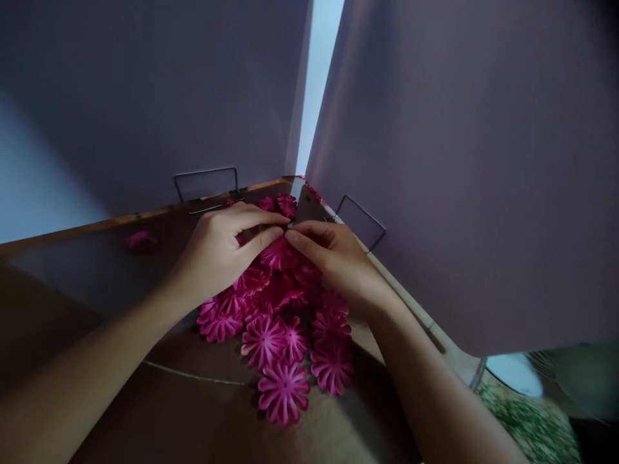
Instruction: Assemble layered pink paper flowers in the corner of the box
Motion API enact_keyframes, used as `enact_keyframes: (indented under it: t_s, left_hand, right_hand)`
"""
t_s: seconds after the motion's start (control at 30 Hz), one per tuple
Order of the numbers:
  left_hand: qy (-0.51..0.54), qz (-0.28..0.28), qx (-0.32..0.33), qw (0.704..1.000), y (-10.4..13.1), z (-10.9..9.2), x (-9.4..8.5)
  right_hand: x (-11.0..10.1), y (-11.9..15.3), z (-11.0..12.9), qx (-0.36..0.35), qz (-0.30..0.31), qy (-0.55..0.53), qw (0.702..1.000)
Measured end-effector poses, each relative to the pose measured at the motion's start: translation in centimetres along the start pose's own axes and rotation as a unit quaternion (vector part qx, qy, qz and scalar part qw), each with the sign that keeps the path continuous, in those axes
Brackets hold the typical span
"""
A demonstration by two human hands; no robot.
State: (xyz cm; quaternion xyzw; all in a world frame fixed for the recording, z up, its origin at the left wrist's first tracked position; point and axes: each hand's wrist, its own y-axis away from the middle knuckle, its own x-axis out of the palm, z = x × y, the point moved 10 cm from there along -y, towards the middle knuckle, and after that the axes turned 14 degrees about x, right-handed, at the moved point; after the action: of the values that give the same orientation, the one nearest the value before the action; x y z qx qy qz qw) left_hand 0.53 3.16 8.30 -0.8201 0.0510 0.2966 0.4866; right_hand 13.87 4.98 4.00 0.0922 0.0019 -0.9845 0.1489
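Over a heap of pink artificial flower heads [264, 341], my two hands meet fingertip to fingertip. My left hand [227, 241] pinches with thumb and forefinger, and my right hand [333, 251] does the same from the other side. Whatever sits between the fingertips is too small to make out. Just beneath them is one pink flower piece [279, 254]; I cannot tell whether it is held. More petal layers spread toward me, with a single flat flower [284, 393] lying nearest, a small hole at its centre.
Tall grey panels [459, 161] stand upright along the far edges of the brown table [203, 412], a bright gap between them. Bent wire stands [207, 190] rest at the edges. A lone pink flower [142, 241] lies left. Green foliage [527, 422] is at lower right.
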Motion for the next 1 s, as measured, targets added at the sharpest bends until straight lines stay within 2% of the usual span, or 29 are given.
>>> enact_keyframes:
  t_s: [0.13,0.23,0.4,0.5,0.6,0.77,1.0]
  left_hand:
    - [0.047,-0.035,-0.038,0.998,0.3,0.9,-0.5]
    - [0.108,-0.055,-0.074,0.99,0.6,1.9,-0.3]
    - [0.115,-0.08,-0.086,0.986,0.7,2.4,-0.6]
    - [0.112,-0.089,-0.081,0.986,0.7,2.3,-0.8]
    - [0.074,-0.085,-0.057,0.992,0.5,1.7,-1.2]
    - [-0.036,-0.045,-0.012,0.998,0.1,0.0,-1.5]
    - [0.024,-0.021,-0.069,0.997,0.4,1.7,-0.5]
  right_hand:
    - [-0.8,-0.3,-0.6,0.018,-0.016,-0.159,0.987]
    - [-1.0,-0.5,-1.1,0.031,-0.024,-0.22,0.975]
    - [0.8,-0.2,-1.3,0.071,0.054,-0.188,0.978]
    - [1.6,0.0,-1.1,0.069,0.084,-0.157,0.982]
    - [1.5,-0.1,-1.0,0.054,0.067,-0.154,0.984]
    - [1.1,-0.6,-1.4,0.054,0.037,-0.161,0.985]
    - [0.5,-0.4,-1.0,0.041,0.003,-0.136,0.99]
